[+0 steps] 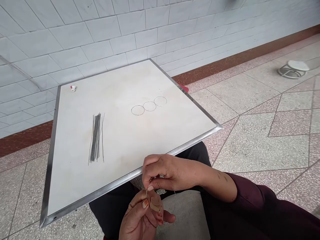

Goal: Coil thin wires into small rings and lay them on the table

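Just below the table's near edge, my right hand (162,171) is closed, its thumb and forefinger pinching a thin wire (175,201). The wire bends round in a loose curve over my lap. My left hand (138,215) is closed beneath it, the thumb pressing the wire against the forefinger. Against the left fingers lies a small clear, pinkish piece with a tan patch (156,204); its kind I cannot make out. On the table, a bundle of straight dark wires (96,138) lies left of centre. Three thin wire rings (149,106) lie in a touching row farther right.
The white table (120,133) has a metal rim and stands close to a tiled wall (100,33). A small white and red object (73,88) sits at its far left corner. A round white stool (295,68) stands on the floor at right.
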The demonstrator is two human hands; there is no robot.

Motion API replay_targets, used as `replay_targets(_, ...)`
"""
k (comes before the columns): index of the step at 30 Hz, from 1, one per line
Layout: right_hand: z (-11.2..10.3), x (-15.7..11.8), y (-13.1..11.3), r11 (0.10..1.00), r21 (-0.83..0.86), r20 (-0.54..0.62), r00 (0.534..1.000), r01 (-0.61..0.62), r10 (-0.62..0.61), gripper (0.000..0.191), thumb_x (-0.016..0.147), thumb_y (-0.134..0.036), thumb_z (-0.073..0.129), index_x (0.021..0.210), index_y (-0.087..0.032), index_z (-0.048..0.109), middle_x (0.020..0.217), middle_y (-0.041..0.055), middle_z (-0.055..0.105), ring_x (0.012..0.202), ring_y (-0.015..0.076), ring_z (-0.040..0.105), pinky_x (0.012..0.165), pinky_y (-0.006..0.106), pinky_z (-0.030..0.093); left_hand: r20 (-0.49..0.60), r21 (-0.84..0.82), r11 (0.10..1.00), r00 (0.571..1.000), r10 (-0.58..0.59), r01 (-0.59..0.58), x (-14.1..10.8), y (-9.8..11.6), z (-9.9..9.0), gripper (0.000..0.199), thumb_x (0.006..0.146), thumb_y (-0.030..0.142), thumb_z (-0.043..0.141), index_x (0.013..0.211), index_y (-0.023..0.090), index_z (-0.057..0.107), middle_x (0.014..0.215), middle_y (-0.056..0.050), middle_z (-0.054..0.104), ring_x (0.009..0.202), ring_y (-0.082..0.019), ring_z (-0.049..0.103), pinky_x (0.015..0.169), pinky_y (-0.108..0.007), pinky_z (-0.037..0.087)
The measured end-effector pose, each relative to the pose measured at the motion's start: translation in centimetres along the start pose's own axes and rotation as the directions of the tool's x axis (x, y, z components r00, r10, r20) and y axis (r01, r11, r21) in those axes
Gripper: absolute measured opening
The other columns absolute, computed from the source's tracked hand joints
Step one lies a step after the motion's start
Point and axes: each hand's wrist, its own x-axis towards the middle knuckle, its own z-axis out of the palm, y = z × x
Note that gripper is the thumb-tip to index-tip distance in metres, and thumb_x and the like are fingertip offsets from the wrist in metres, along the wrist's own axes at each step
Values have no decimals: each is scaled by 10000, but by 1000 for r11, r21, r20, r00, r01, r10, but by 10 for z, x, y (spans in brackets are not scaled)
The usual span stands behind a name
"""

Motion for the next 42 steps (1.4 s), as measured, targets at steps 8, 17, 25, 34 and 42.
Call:
replay_targets(8, 9, -9, -14, 982, 99, -164, 971, -158, 173, 39, 896, -120, 616, 888, -152, 637, 871, 13, 545, 788, 102, 539, 681, 202, 453, 110, 106, 982, 984, 141, -153, -4, 1, 3, 291, 899, 310, 556, 720, 187, 750, 650, -20, 531, 608, -137, 491, 729, -360, 545)
replay_targets(17, 29, -20, -12, 928, 226, -308, 882, -296, 356, 50, 884, -162, 618, 849, -178, 588, 892, 3, 539, 784, 110, 519, 741, 258, 451, 75, 142, 949, 959, 275, -283, -4, 0, 1, 274, 893, 322, 571, 708, 212, 741, 651, -28, 567, 649, -157, 482, 774, -356, 504)
replay_targets(25, 33, -17, -9, 863, 385, -317, 831, -327, 456, 102, 886, -244, 604, 832, -173, 554, 864, 1, 517, 725, 106, 478, 666, 249, 418, -33, 119, 960, 966, 258, -253, -3, 2, 2, 235, 842, 363, 656, 678, 215, 736, 718, -35, 609, 691, -158, 535, 790, -355, 527)
replay_targets(34, 35, -14, 6, 680, 652, -197, 792, -334, 578, 245, 853, -383, 651, 877, -157, 561, 760, -18, 540, 676, 92, 456, 609, 223, 361, -217, 6, 965, 942, 256, -261, 0, 3, -1, 66, 774, 282, 749, 725, 238, 748, 1221, -43, 707, 1171, -263, 615, 869, -320, 564)
replay_targets(42, 35, -9, 12, 398, 850, -29, 725, -344, 688, 351, 706, -421, 784, 805, -143, 593, 680, -46, 525, 603, 68, 461, 600, 222, 344, -312, -62, 946, 906, 285, -319, 3, 12, 2, 96, 814, 226, 696, 721, 228, 717, 1271, -37, 686, 1231, -243, 581, 936, -321, 537)
